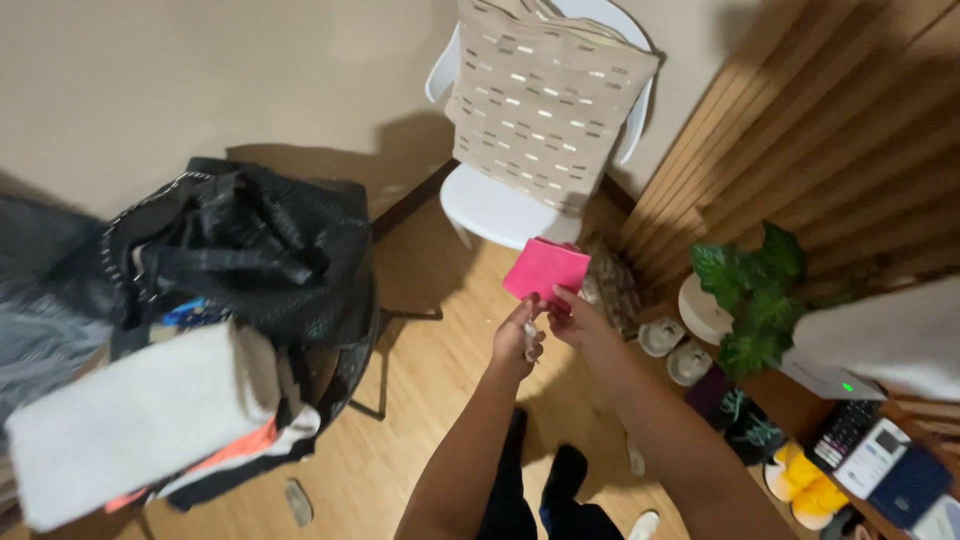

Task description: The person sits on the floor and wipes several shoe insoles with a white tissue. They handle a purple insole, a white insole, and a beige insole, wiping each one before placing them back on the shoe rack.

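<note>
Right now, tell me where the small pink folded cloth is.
In the head view, the small pink folded cloth is held up just right of centre by the right hand, in front of the white plastic chair with the beige patterned cushion.

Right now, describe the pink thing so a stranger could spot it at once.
Find the white plastic chair by the wall, with a beige patterned cushion. Just below its seat, the right hand pinches a small pink cloth; it is the only bright pink item there.
</note>
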